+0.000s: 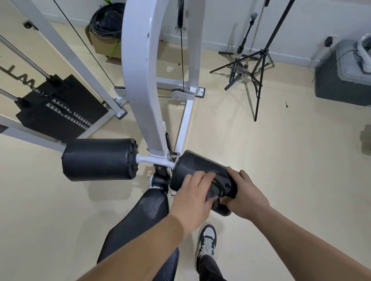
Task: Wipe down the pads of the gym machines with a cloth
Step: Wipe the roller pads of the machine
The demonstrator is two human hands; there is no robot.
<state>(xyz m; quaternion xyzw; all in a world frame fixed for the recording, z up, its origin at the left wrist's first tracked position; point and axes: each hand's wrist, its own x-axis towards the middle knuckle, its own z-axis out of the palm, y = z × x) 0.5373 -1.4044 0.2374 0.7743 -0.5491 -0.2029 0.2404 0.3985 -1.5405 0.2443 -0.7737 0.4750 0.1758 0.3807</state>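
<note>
The white gym machine carries two black roller pads and a long black seat pad. The left roller pad is untouched. Both my hands are on the right roller pad. My left hand holds a dark cloth bunched against the pad's top, fingers curved over it. My right hand grips the pad's outer end, thumb on top, fingers wrapped round the far side. The cloth lies between the two hands and partly under the fingers.
A black weight stack with guide rods and cables stands at the left. Black tripods stand on the floor at the back right, beside a grey box. A cardboard box with coiled cable sits behind. My shoe is below the pad.
</note>
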